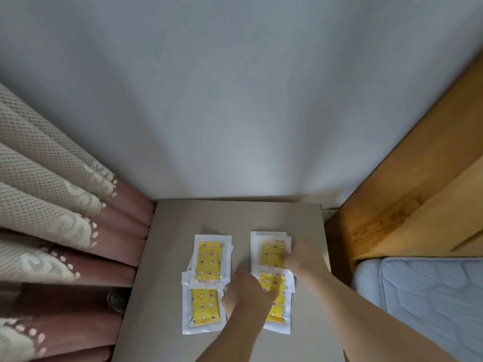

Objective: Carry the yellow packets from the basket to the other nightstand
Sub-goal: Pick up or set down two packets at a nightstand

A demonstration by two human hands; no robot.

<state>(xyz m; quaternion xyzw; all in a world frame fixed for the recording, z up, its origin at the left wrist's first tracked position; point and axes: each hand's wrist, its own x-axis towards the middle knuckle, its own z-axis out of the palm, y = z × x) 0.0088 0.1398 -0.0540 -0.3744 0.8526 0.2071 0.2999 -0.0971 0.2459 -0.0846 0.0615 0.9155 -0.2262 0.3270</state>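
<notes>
packets (pixel 209 259): four stacks, lower centre of frame, on bench (pixel 172 231). your left hand (pixel 248 291) flat on lower-right stack; right hand (pixel 300 254) blurred on upper-right stack, grip unclear.

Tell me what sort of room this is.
Most likely a bedroom. A quilted mattress lies in a wooden bed frame at right, a small nightstand stands against the wall beside it, and long curtains hang at left. Both hands rest on yellow packets laid on the nightstand.
</notes>
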